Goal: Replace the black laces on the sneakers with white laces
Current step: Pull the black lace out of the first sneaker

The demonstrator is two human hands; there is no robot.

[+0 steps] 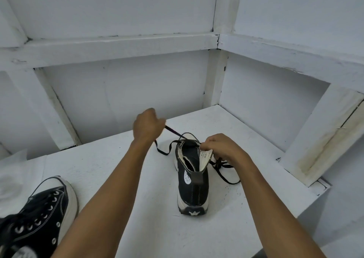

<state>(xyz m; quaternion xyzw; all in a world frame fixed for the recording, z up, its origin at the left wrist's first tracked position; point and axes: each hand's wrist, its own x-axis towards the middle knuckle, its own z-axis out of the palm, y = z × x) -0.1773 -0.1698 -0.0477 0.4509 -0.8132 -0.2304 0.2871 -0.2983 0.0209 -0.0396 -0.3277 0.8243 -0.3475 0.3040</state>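
Observation:
A black high-top sneaker (192,187) stands on the white table (137,208), heel toward me, its upper spread open. My left hand (147,126) is raised beyond it and grips a black lace (174,132), drawn taut from the shoe's front. My right hand (224,148) pinches the right eyelet flap (205,157), folded outward. More black lace (226,174) lies loose on the table to the right of the shoe. A second black sneaker (39,212), still laced in black, lies at the lower left.
White framed wall panels close in the back and right of the table. A white post (319,135) leans at the right edge. A pale bundle (11,179), blurred, lies at the far left.

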